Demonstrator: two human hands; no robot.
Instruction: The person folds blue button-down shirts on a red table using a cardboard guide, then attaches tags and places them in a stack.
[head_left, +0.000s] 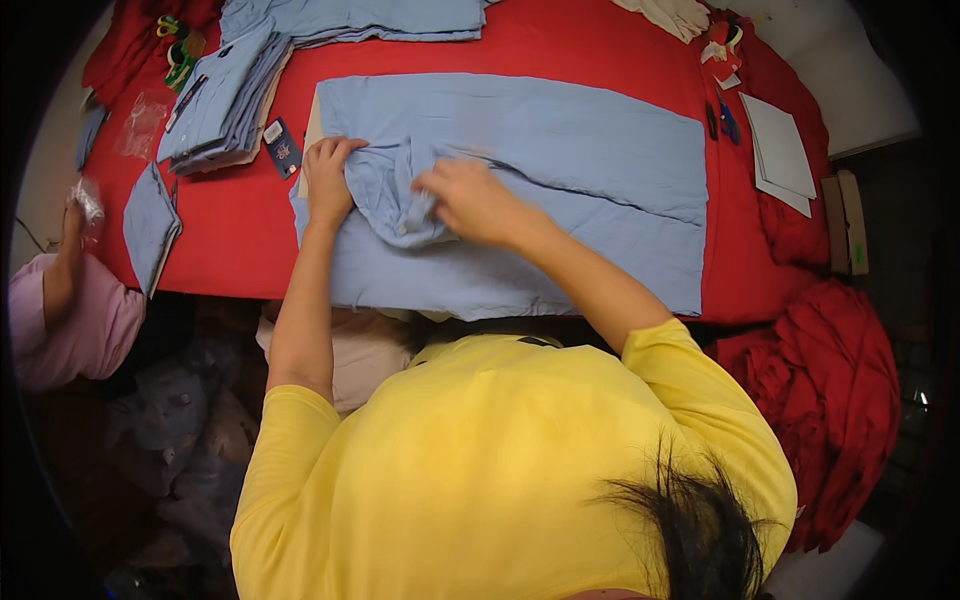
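A light blue garment (pixel 590 130) lies spread before me, with a long dark-lined fold running toward its right side. Part of it is bunched (pixel 385 190) near the left end. My left hand (pixel 328 180) rests on the left edge of the cloth, thumb stretched away from the fingers, beside the bunched part. Over the right side of that bunch is my right hand (pixel 475 200), its fingers bent and smeared by motion; whether they pinch the cloth is unclear. A strip of cream board or paper (pixel 315 125) shows at the garment's left edge.
The table wears a red cloth (pixel 540 55). Folded blue garments (pixel 225 110), a navy card tag (pixel 283 150) and a small folded blue piece (pixel 152 225) lie left. White sheets (pixel 778 150) and blue-handled scissors (pixel 728 122) lie right. Another person's hand (pixel 70 240) holds clear plastic.
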